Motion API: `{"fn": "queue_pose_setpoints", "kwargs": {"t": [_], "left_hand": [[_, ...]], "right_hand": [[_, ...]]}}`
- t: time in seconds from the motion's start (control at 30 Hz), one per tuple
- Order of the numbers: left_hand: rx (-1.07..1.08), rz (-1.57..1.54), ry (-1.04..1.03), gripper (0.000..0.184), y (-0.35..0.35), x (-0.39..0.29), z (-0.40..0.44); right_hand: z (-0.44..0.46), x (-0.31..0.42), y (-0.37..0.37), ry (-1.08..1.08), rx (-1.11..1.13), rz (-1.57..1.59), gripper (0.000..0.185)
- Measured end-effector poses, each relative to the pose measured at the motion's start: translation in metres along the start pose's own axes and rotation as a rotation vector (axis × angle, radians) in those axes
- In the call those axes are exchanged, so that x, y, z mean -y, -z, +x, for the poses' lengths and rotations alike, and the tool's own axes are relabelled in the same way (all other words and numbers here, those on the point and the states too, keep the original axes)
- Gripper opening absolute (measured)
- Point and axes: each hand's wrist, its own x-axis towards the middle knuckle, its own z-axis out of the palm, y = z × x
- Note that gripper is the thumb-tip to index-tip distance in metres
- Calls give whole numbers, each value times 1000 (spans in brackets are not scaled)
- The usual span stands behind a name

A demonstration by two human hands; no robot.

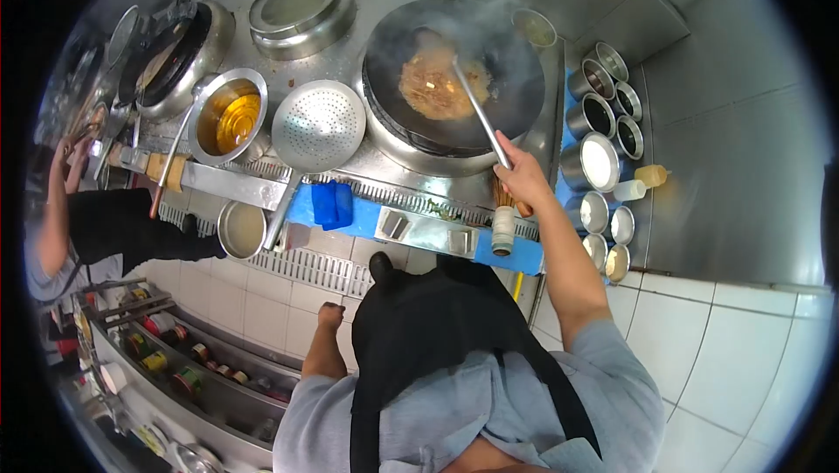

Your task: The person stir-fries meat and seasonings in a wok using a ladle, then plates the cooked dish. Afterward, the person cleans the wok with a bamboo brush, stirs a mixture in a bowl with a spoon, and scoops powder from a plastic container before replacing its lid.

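Steel range [245,55]: one steaming wok [519,89], right hand [523,178] on one ladle [478,106].

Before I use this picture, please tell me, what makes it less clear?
Head view: steam hazes the wok and the food; bright glints show on the yellow liquid; the wide lens curves the floor tiles, and the corners are black.

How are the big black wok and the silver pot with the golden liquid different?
The wok is wide and black, but the pot is smaller and silver. The wok has steamy brown food in it; the pot holds golden liquid. The right hand holds a long tool in the wok; no hand touches the pot. Both are round and open on top.
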Motion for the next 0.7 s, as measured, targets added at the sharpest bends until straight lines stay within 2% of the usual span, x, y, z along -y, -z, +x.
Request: {"fn": "queue_pose_setpoints", "kwargs": {"t": [0.03,0.13,0.17,0.23,0.3,0.4,0.47,0.5,0.6,0.67,0.7], "left_hand": [[-6,38,-71,26,11,16,-2],[-52,-23,-165,26,37,31,0],[-55,-65,-190,27,44,30,-2],[-76,-236,-48,23,57,10,-1],[-102,-479,296,16,65,-23,-3],[-83,-592,231,27,79,-57,-1],[-85,-554,191,26,85,-82,-4],[-97,-528,148,26,86,-90,-3],[-170,-634,49,26,84,-114,0],[-224,-752,-14,27,82,-145,-15],[-230,-631,-94,29,82,-156,-17]], "right_hand": [[-12,-5,0,181,-80,-253,74],[-61,-10,8,324,-90,-344,75],[-81,0,13,262,-92,-473,75],[-115,-2,11,266,-117,-369,73],[-142,1,7,237,-110,-275,71],[-155,4,8,112,-101,-234,70],[-135,-1,7,-29,-132,-317,70],[-128,2,4,-83,-177,-223,69],[-86,-36,-19,75,-439,-105,68],[-60,-38,-19,10,-384,-86,69],[-53,-40,-15,-25,-363,-74,69]]}}
